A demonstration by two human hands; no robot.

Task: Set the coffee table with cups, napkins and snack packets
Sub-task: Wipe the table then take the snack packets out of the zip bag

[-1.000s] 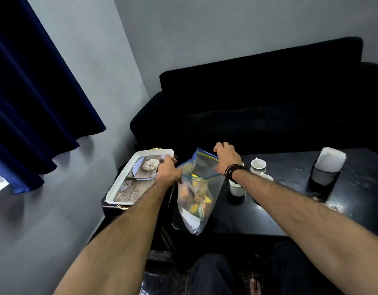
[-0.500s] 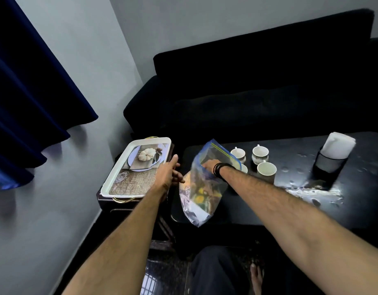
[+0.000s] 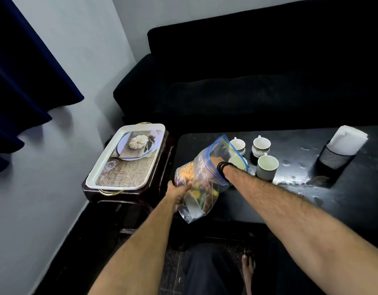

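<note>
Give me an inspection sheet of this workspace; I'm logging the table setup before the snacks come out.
Surface: black coffee table, glossy, with wet-looking spots.
Job's things: four cups clustered on the table near the bag; napkins upright in a dark mesh holder; snack packets inside a clear zip bag with a blue seal, mouth open.
Clutter: white tray with a pumpkin print, on a dark side table.
Grippers: left hand grips the bag's side; right hand is inside the bag mouth, fingers hidden.
Cables: nothing seen.
Surroundings: black sofa, blue curtain, grey wall.
</note>
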